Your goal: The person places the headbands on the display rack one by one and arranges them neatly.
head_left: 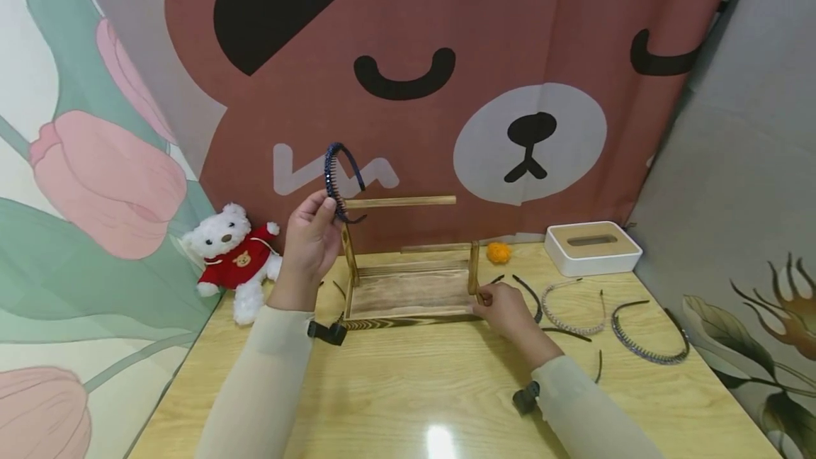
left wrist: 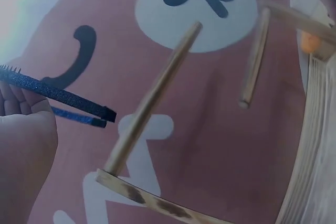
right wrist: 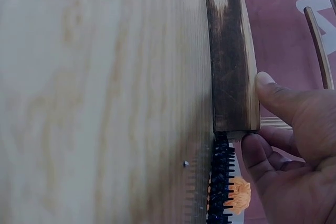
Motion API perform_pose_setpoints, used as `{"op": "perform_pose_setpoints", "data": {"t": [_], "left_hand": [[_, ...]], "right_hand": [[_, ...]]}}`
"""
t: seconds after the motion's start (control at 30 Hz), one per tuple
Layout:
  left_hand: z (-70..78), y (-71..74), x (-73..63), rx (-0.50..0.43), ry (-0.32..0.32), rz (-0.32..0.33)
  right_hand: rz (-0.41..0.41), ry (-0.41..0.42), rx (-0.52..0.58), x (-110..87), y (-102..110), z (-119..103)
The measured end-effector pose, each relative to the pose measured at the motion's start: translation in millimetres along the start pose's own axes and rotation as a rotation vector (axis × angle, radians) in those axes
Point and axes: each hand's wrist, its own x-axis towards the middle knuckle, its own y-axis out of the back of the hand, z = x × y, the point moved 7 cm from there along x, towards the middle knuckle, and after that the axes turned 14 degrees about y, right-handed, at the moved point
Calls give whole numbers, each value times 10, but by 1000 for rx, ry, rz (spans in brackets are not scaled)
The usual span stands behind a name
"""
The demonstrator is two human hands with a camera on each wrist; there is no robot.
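Raised above the rack's left end, my left hand (head_left: 311, 239) pinches a dark blue, glittery toothed headband (head_left: 330, 174) between thumb and fingers. Its two free ends point right, and in the left wrist view the headband (left wrist: 68, 97) runs close by a wooden rod. The wooden rack (head_left: 408, 292) has a flat base, low sides and a rod sticking out from its tall left post. At the rack's front right corner, my right hand (head_left: 508, 312) grips the wood. In the right wrist view the thumb lies on the edge of the dark-grained front board (right wrist: 231, 66), fingers at its end.
Several headbands, among them a pale beaded headband (head_left: 570, 329) and a grey-blue headband (head_left: 650, 356), lie right of the rack. Behind them are an orange fuzzy ball (head_left: 499, 253) and a white tissue box (head_left: 593, 261). A white teddy bear (head_left: 236, 261) sits at left.
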Motion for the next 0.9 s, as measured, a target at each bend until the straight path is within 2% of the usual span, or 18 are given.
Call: {"op": "perform_pose_setpoints", "data": {"t": [0.17,0.6,0.8,0.9], "left_hand": [[-105,100,66,59,35,73],[-568,499,120,108,155,228],[-702,641,114,129,215,298],[-751,705,127,127,228,308]], "right_hand": [[-4,-3,14,-1,-8,-4],[11,7,-21,-14,14,10],[5,0,-12,-21,13,3],[2,-3,-4,-15,10,10]]}}
